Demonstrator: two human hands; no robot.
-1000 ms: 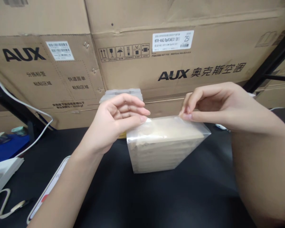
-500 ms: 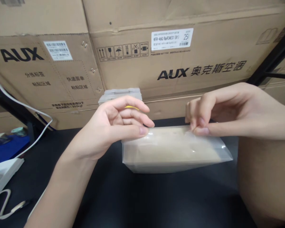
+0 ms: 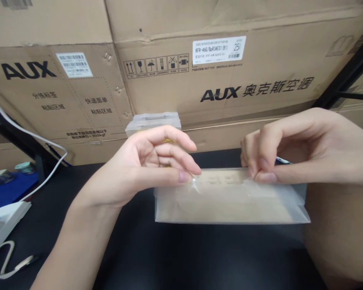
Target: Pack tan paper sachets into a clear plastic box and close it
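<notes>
A translucent plastic bag (image 3: 224, 205) with a beige, flat-looking item inside is held up in front of me over the black table (image 3: 199, 257). My left hand (image 3: 160, 161) pinches the bag's upper edge near its left end, thumb on the near side. The thumb and forefinger of my right hand (image 3: 278, 157) grip the same edge farther right. Faint dark marks show on the beige item between my hands. What the item is, I cannot tell through the cloudy film.
Large cardboard cartons (image 3: 218, 24) stand behind the table. Before them sits a translucent box (image 3: 154, 121), partly behind my left hand. At left lie a white cable (image 3: 27, 131), a white device (image 3: 6, 221), a grey cable (image 3: 6, 270) and a blue surface (image 3: 12, 187). Black posts (image 3: 341, 68) flank the cartons.
Both hands have moved slightly down, the right one also a little rightward. The bag's upper edge has parted, showing more of the beige item, and its right end reaches farther right.
</notes>
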